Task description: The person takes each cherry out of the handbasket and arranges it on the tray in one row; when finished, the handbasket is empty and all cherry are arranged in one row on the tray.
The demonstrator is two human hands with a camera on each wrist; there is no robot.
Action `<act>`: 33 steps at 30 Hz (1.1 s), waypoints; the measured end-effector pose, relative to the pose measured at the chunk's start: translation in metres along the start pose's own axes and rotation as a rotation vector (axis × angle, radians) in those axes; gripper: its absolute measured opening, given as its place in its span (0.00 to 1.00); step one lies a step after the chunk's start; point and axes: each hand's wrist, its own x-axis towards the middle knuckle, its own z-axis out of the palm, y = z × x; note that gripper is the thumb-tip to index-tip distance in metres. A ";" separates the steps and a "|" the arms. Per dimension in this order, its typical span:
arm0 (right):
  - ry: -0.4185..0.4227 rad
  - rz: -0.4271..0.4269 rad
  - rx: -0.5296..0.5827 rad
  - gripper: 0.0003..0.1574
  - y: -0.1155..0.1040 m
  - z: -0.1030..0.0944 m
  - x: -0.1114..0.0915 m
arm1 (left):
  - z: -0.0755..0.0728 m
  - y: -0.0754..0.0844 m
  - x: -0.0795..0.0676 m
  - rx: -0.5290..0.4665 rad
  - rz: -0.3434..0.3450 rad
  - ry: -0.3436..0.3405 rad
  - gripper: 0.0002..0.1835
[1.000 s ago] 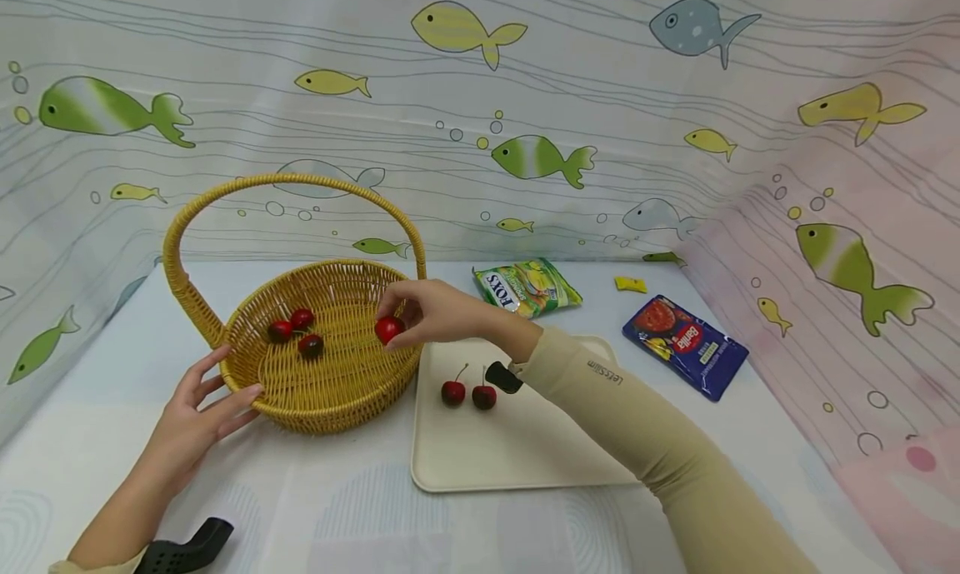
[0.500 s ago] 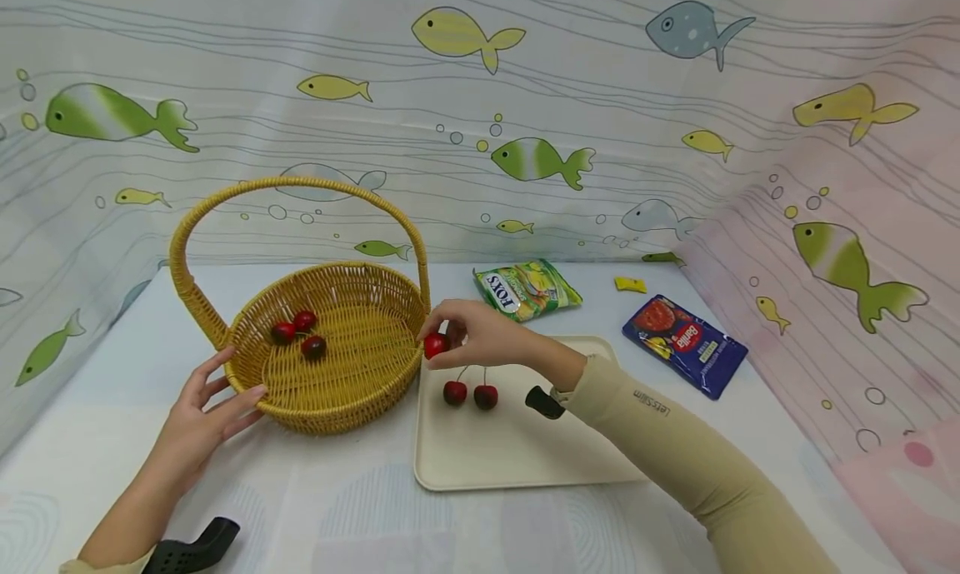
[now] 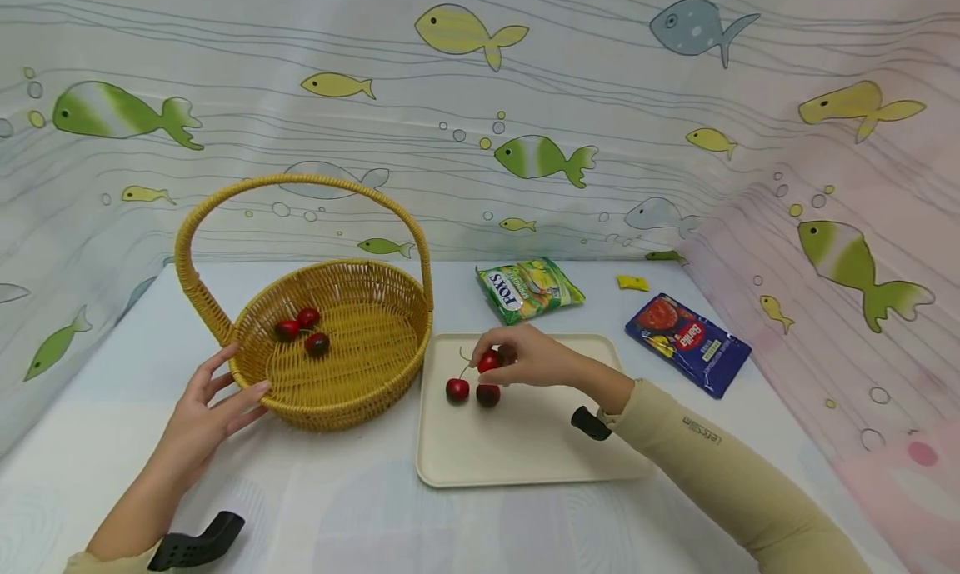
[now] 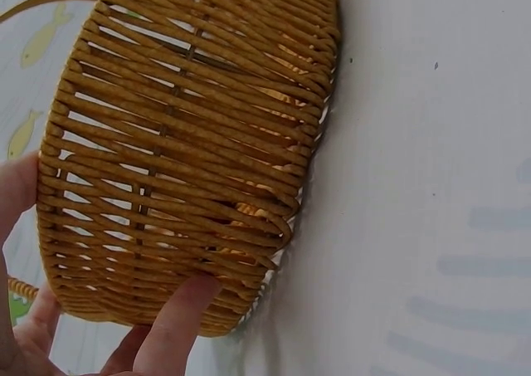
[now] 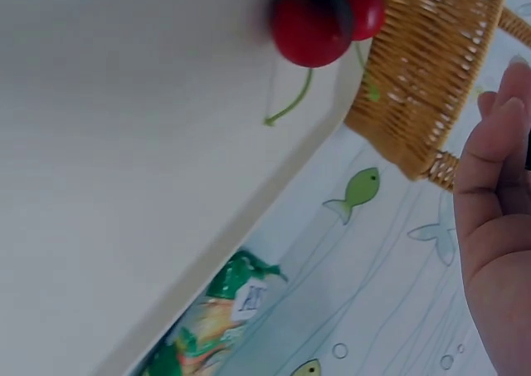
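Note:
A yellow wicker basket (image 3: 330,406) with a tall arched handle stands at left in the head view, with three dark red cherries (image 3: 317,345) on its bottom. My left hand (image 3: 198,416) rests against its near left side, spread fingers at the rim and woven wall; the left wrist view shows one fingertip pressed to the weave. Over the cream tray (image 3: 517,466), my right hand (image 3: 525,357) pinches a red cherry (image 3: 490,360); a darker round shape shows behind it. Two stemmed cherries (image 3: 457,390) lie on the tray just below those fingers, also seen in the right wrist view.
Behind the tray lies a green Fox's candy bag (image 3: 528,289). To its right are a small yellow packet (image 3: 632,283) and a blue Barilla pouch (image 3: 688,345). A fish-patterned curtain (image 3: 480,99) closes off the back and right side.
My right hand has moved right, from over the basket to over the tray, with the cherry between its fingers. My left hand has stayed at the basket.

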 end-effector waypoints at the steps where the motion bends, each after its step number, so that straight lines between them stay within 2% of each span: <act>1: -0.001 0.015 0.006 0.10 0.002 0.000 -0.003 | 0.001 0.001 0.000 0.003 -0.003 0.000 0.44; 3: 0.000 0.033 0.008 0.10 0.006 -0.001 -0.009 | 0.004 0.005 -0.002 0.010 0.007 -0.022 0.45; 11: 0.007 0.030 0.009 0.21 0.025 -0.001 -0.025 | 0.006 0.006 -0.004 0.021 0.008 -0.014 0.44; 18: 0.034 0.087 -0.086 0.20 0.038 0.003 -0.031 | 0.001 -0.001 -0.001 -0.018 0.001 -0.001 0.44; 26: 0.027 0.162 -0.152 0.18 0.045 0.006 -0.032 | 0.000 -0.005 0.003 0.001 -0.002 -0.011 0.44; 33: 0.014 0.231 -0.207 0.19 0.054 0.008 -0.028 | 0.003 0.006 -0.002 -0.005 0.019 -0.009 0.44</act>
